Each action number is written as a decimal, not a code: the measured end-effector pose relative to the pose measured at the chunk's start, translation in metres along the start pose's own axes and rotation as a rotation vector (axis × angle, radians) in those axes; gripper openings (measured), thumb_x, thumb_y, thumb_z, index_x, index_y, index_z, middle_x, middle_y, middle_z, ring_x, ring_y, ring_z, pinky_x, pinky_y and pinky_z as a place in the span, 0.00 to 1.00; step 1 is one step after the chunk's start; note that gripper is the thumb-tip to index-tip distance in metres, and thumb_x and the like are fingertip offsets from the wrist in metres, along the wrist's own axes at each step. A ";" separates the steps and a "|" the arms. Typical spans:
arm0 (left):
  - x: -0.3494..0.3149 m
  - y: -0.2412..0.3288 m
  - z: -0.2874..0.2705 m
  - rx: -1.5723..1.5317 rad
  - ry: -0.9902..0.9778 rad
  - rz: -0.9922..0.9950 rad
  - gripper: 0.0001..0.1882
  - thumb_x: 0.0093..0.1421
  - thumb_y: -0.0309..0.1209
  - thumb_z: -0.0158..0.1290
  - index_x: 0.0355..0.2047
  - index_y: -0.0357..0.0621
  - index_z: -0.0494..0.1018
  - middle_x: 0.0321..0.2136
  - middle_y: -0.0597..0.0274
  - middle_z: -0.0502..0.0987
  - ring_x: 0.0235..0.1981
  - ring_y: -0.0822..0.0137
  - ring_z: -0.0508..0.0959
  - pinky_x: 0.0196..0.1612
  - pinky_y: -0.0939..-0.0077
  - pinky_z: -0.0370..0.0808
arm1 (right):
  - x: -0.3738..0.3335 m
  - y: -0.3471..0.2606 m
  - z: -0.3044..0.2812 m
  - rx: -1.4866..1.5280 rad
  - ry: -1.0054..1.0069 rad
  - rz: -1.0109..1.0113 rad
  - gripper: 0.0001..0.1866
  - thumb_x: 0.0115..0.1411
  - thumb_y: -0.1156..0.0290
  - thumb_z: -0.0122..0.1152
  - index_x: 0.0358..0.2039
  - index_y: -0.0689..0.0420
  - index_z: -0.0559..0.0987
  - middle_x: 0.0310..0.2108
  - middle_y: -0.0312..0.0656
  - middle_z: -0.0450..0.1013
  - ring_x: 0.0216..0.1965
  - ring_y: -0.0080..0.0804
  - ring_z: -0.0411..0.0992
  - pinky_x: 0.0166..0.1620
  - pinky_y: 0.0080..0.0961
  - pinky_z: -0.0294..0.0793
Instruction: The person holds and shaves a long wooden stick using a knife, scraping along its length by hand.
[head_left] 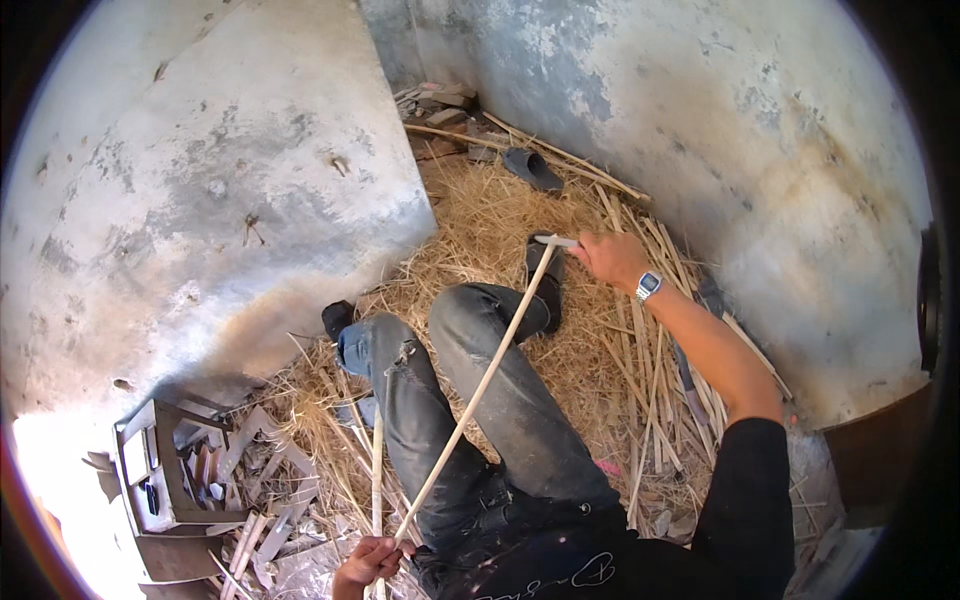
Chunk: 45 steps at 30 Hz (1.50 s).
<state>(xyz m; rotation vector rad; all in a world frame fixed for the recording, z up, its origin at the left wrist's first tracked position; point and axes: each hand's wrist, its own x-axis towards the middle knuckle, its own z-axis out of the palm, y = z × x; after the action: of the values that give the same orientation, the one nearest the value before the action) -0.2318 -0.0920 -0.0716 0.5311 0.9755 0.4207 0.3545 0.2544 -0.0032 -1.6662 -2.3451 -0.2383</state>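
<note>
A long pale bamboo strip (pixel 478 392) slants across my legs. Its lower end is in my left hand (pixel 370 560), whose fingers are closed round it near my hip. My right hand (pixel 612 260), with a watch on the wrist, is stretched out ahead. In its closed fingers is a small knife (pixel 560 241), its pale blade lying across the strip's far end. Most of the knife's handle is hidden by the hand. Beside my left thigh stands another bamboo strip (pixel 377 470), passing close to the left hand; whether the hand touches it I cannot tell.
Straw-like shavings (pixel 470 215) cover the floor around my legs. Several long strips (pixel 640 370) lie along the right wall (pixel 740 150). A dark slipper (pixel 532 168) and bricks (pixel 448 112) are at the back. A broken wooden frame (pixel 150 470) with scraps stands at lower left, below another wall (pixel 220 180).
</note>
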 end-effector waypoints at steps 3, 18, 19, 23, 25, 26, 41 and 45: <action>0.010 0.007 0.007 0.016 0.045 0.004 0.26 0.75 0.44 0.48 0.48 0.24 0.76 0.16 0.74 0.54 0.14 0.78 0.52 0.19 0.78 0.50 | 0.021 -0.008 -0.005 -0.046 -0.024 0.098 0.22 0.72 0.50 0.48 0.32 0.56 0.78 0.16 0.47 0.74 0.17 0.43 0.74 0.18 0.44 0.67; -0.021 -0.088 -0.047 0.533 0.145 0.149 0.23 0.67 0.56 0.53 0.36 0.49 0.78 0.16 0.67 0.72 0.18 0.59 0.70 0.25 0.57 0.68 | 0.008 0.073 -0.059 0.178 -0.035 0.615 0.28 0.76 0.52 0.39 0.41 0.61 0.83 0.33 0.57 0.80 0.37 0.60 0.78 0.44 0.49 0.74; -0.010 -0.064 -0.047 0.315 0.033 -0.029 0.26 0.66 0.60 0.54 0.40 0.48 0.78 0.21 0.68 0.75 0.21 0.58 0.72 0.29 0.54 0.70 | -0.002 0.060 -0.049 0.290 0.114 0.508 0.26 0.76 0.53 0.42 0.43 0.60 0.83 0.32 0.56 0.80 0.34 0.54 0.79 0.42 0.46 0.75; 0.013 -0.003 0.008 0.089 -0.073 0.133 0.25 0.77 0.43 0.43 0.48 0.27 0.75 0.13 0.73 0.56 0.13 0.77 0.55 0.20 0.79 0.53 | -0.005 -0.023 -0.053 0.456 0.143 0.457 0.17 0.74 0.60 0.52 0.50 0.56 0.84 0.32 0.53 0.81 0.27 0.32 0.78 0.35 0.32 0.76; 0.015 0.012 0.017 0.201 -0.007 0.129 0.27 0.76 0.43 0.45 0.45 0.24 0.77 0.14 0.70 0.61 0.12 0.76 0.58 0.18 0.77 0.57 | -0.008 -0.045 -0.050 0.761 0.340 0.263 0.16 0.71 0.68 0.57 0.57 0.52 0.81 0.33 0.51 0.82 0.25 0.21 0.74 0.31 0.23 0.74; 0.016 0.016 0.021 0.208 -0.010 0.128 0.26 0.77 0.42 0.43 0.46 0.25 0.77 0.13 0.70 0.61 0.13 0.76 0.60 0.20 0.77 0.59 | -0.008 -0.042 -0.049 0.762 0.342 0.266 0.16 0.71 0.68 0.57 0.57 0.52 0.81 0.33 0.51 0.82 0.25 0.21 0.74 0.31 0.23 0.74; 0.069 0.072 0.081 0.284 0.072 0.179 0.23 0.76 0.40 0.45 0.46 0.25 0.75 0.15 0.70 0.62 0.12 0.77 0.59 0.17 0.78 0.56 | -0.034 -0.117 0.028 0.908 0.219 -0.046 0.25 0.58 0.81 0.58 0.56 0.47 0.83 0.32 0.50 0.80 0.15 0.30 0.69 0.22 0.29 0.67; 0.100 0.092 0.103 0.251 0.085 0.179 0.24 0.76 0.43 0.45 0.46 0.29 0.76 0.16 0.72 0.61 0.13 0.78 0.60 0.17 0.79 0.55 | -0.055 -0.158 0.017 0.814 0.223 -0.100 0.26 0.59 0.80 0.59 0.59 0.47 0.81 0.24 0.50 0.76 0.18 0.42 0.72 0.25 0.34 0.70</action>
<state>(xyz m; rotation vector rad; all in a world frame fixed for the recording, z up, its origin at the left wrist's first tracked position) -0.1021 0.0127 -0.0364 0.8376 1.0738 0.4860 0.2210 0.1575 -0.0333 -1.0588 -1.9511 0.4390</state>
